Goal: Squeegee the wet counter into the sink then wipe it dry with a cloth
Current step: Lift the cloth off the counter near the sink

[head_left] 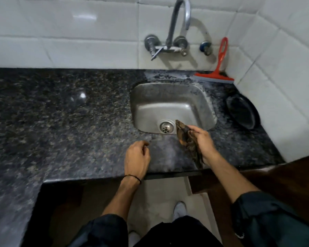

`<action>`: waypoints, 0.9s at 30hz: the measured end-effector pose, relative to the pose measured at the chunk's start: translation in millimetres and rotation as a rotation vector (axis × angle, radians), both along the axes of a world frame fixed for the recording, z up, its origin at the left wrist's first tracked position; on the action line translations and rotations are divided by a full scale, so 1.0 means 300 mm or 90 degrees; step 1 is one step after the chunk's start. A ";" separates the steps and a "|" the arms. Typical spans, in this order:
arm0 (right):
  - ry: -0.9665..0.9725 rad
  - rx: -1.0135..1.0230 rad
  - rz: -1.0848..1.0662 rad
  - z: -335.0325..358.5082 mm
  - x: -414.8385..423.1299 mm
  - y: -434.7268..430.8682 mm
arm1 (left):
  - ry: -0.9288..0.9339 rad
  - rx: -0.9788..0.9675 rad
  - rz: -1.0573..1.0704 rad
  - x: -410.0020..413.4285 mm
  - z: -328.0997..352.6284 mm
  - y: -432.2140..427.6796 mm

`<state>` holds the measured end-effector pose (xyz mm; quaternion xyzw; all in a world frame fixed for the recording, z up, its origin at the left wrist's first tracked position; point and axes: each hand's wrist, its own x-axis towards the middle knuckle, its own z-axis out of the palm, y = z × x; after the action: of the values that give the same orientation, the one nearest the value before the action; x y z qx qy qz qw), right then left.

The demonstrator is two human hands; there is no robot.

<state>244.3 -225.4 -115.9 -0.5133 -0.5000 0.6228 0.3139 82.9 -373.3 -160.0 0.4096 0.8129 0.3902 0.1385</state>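
Observation:
A dark speckled granite counter (61, 113) holds a small steel sink (194, 100) with a round drain. My right hand (202, 141) grips a brown crumpled cloth (185, 136) over the sink's near edge, and part of the cloth hangs down below the wrist. My left hand (136, 157) hovers over the counter's front edge, left of the cloth, fingers loosely curled and holding nothing. A red squeegee (218, 68) leans against the tiled wall behind the sink at the right, untouched.
A curved chrome tap (178, 25) rises from the white tiled wall (78, 32) above the sink. A black oval dish (243, 113) lies on the counter right of the sink, near the side wall. The counter's front edge runs just below my hands.

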 end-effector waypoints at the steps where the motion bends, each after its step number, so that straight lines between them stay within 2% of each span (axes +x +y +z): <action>1: 0.019 -0.010 -0.026 0.025 0.058 0.045 | 0.004 0.002 -0.022 0.023 0.006 0.056; 6: 0.079 -0.002 -0.146 0.126 0.331 0.287 | 0.068 -0.040 -0.121 0.185 0.045 0.341; 11: -0.021 0.071 -0.189 0.154 0.533 0.577 | 0.117 -0.142 -0.180 0.305 0.010 0.571; 15: -0.133 0.185 -0.164 0.140 0.559 0.784 | 0.143 -0.208 -0.178 0.325 -0.029 0.664; 19: -0.296 0.315 -0.056 0.056 0.538 0.923 | 0.193 -0.233 -0.144 0.311 -0.027 0.698; 21: -0.482 0.375 0.097 -0.016 0.537 0.965 | 0.208 -0.231 -0.119 0.298 -0.019 0.707; 23: -0.647 0.367 0.237 -0.069 0.539 0.970 | 0.222 -0.241 -0.095 0.274 -0.015 0.714; 25: -0.704 0.360 0.315 -0.112 0.545 0.967 | 0.232 -0.253 -0.078 0.254 -0.008 0.730; 27: -0.712 0.355 0.346 -0.134 0.548 0.968 | 0.238 -0.257 -0.067 0.232 0.001 0.754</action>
<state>408.8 65.0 -156.1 -0.5144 -0.8399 0.1685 -0.0389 152.5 -147.2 -159.7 0.4801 0.8633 0.1301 0.0849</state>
